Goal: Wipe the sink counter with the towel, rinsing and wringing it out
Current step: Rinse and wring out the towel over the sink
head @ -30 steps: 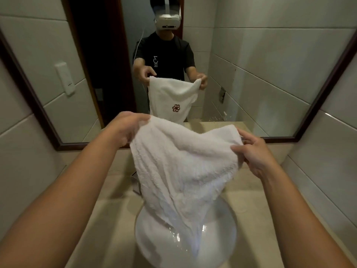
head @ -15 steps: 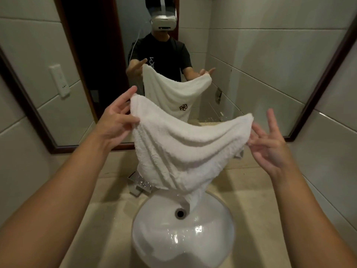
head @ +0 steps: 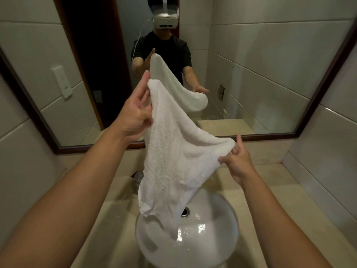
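White terry towel is held up in the air over the round white sink basin, not on the counter. Left hand is high, in front of the mirror, and holds the top corner: grip looks like a light pinch between thumb and fingers, the other fingers fairly straight. Right hand is lower and to the right, pinching the other corner with thumb and forefinger; its remaining fingers are spread. So both grips are narrow, on cloth, nothing else in hand. The towel hangs diagonally between the two hands, with the loose lower end drooping down into the basin near the drain. The basin is wet, with water glinting on its floor. The faucet is mostly hidden behind the towel; I can't tell whether it's running. My read on the step: spreading or re-gripping the towel over the sink, somewhere around the rinse/wring part, not wiping yet. I can't tell from here how wet the cloth is. The next move likely calls for either bunching the towel lengthwise and twisting with opposing hands over the basin, or folding it into a pad and bringing it down to the counter. Either way both pinches need to become full-hand grips first; corner pinches won't take a twist.
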{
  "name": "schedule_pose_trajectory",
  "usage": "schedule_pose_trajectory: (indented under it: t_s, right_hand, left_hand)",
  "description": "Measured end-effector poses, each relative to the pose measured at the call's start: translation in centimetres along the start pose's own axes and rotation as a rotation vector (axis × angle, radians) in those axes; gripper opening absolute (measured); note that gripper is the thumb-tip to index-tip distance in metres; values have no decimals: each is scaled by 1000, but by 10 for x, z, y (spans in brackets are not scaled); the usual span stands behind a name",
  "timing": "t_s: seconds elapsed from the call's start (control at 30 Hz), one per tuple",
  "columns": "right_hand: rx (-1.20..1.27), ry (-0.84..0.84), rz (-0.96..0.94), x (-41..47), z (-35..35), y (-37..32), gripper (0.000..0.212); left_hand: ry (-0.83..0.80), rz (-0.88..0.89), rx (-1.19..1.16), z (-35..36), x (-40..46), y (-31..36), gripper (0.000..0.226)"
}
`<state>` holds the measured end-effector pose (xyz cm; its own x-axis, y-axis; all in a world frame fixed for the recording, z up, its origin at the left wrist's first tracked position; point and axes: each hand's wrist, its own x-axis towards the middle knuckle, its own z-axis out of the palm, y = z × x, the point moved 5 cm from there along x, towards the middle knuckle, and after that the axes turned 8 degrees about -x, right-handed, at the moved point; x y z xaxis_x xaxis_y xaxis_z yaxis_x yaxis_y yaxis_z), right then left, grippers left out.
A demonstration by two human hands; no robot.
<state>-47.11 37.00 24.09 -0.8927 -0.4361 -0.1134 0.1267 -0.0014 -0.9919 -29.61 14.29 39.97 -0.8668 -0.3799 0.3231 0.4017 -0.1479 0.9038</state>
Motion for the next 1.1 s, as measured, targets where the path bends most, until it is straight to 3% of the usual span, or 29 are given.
schedule_pose_trajectory:
  t_s: [0.1,0.23,0.33,0.4,0.57,0.7,0.8,0.93,1.03,1.1]
  right_hand:
    - [-210,114,3,3,-8,0,91]
    - [-978,210,-97,1,-14,-9,48]
    - [-1185,245,-118,4,-24,-18,41]
    - [-1040,245,-178,10,-30,-27,39]
    - [69,151,-79,0,-38,-40,30]
    - [466,88,-95,-2,-46,-57,35]
    - [588,63,-152,-5,-53,-79,41]
    - [524,115,-246,-15,-65,-101,43]
    - [449,194,-300,-20,-83,-107,48]
    - [319,299,-330,-24,-98,-109,50]
  left_hand:
    - [31,-5,38,-5,-1,3,111]
    - [67,54,248,-14,-1,11,110]
    - [87,42,389,-16,-1,15,107]
    - [111,18,463,-20,-1,13,103]
    - [293,18,796,-41,5,8,80]
    - [400,-101,863,-58,12,4,62]
    - [403,-299,736,-56,14,7,58]
    - [255,-449,429,-47,15,18,65]
    - [150,-405,626,-44,16,20,71]
    - [145,-324,906,-40,16,18,53]
